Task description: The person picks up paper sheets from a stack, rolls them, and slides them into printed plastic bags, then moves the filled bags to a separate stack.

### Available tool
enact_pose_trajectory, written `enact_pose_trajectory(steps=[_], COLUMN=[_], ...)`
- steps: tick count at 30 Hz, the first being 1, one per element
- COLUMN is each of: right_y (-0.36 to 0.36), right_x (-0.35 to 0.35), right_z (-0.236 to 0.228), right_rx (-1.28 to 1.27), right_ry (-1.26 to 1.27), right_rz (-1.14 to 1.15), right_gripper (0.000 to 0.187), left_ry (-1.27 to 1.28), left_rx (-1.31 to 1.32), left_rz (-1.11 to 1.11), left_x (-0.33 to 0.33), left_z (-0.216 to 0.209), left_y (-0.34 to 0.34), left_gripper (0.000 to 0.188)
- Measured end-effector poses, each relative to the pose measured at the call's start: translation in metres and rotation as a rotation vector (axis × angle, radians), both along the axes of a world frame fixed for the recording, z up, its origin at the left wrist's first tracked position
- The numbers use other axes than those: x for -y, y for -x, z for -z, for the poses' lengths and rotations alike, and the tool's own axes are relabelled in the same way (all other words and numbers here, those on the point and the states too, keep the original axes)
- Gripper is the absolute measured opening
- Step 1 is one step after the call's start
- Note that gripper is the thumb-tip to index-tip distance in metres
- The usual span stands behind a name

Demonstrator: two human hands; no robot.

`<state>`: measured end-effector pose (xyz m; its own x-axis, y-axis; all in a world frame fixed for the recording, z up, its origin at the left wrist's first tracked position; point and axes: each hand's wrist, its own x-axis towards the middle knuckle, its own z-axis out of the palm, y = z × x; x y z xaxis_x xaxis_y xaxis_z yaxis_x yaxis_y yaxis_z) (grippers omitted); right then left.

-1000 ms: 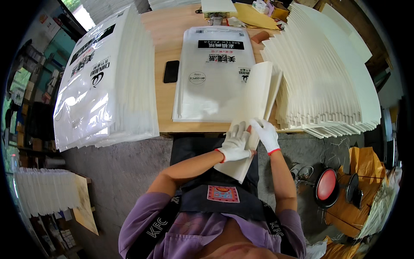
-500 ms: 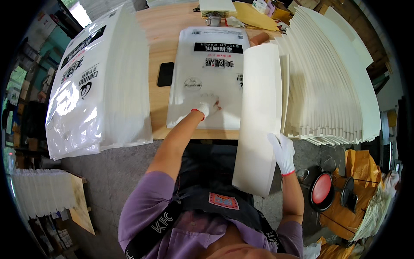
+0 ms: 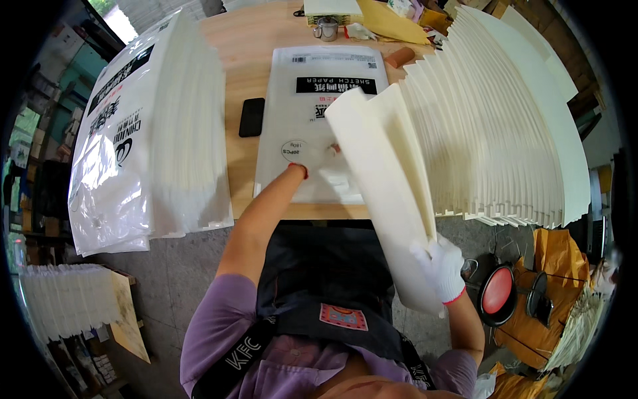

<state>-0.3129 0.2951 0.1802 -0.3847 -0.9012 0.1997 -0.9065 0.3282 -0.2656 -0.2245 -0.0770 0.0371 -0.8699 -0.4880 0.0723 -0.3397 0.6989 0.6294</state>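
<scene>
A flat stack of clear printed plastic bags point(image 3: 282, 123) lies before me on the table. My left hand point(image 3: 324, 165), in a white glove with a red cuff, is under the clear film at the near end of the top bag. Its fingers show hazily and look spread, holding nothing I can see. My right hand point(image 3: 444, 267), also gloved, grips a bent sheaf of thick white paper point(image 3: 389, 193) near its lower right edge. The sheaf is tilted, its upper end over the bags and its lower end past the table's near edge.
Filled bags point(image 3: 126, 139) are stacked on the left. Fanned paper piles point(image 3: 485, 126) stand on the right. A black phone point(image 3: 252, 118) lies beside the bags, with a metal cup point(image 3: 326, 29) and a brown roll point(image 3: 399, 57) farther back. A red-topped stool point(image 3: 496, 294) stands at lower right.
My right hand has drawn the paper sheaf nearer to me and tilted its upper end leftward over the bags. My left hand stays at the bag, the film now covering more of it.
</scene>
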Motion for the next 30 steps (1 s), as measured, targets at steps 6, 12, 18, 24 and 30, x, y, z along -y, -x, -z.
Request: enact_pose_trajectory(steps=[6,12,18,24,30], right_y=[-0.011,-0.002,-0.005,-0.022,-0.077], right_x=[0.007,0.018,0.082,0.137,0.059], right_z=[0.012,-0.001,0.023,0.075,0.077], right_rx=[-0.183,-0.290,-0.189,-0.074,-0.197], right_ry=[-0.073,-0.265,-0.450,-0.365,0.379], right_rz=[-0.114,-0.241,-0.054,-0.023,-0.068], right_gripper=[0.026,0.018,0.021,0.026,0.039], left_ry=[-0.772,-0.484,-0.147,0.078,-0.199], left_rx=[-0.380,-0.371,-0.324,-0.379,-0.516], left_rz=[-0.055,0.067,0.217,0.241,0.051], left_x=[0.087,-0.007,-0.130,-0.187,-0.167], left_z=[-0.035,-0.142,-0.125,-0.146,-0.050], left_y=[0.026,0.009,-0.002,-0.036,-0.093], left_gripper=[0.023,0.017,0.014,0.015,0.017])
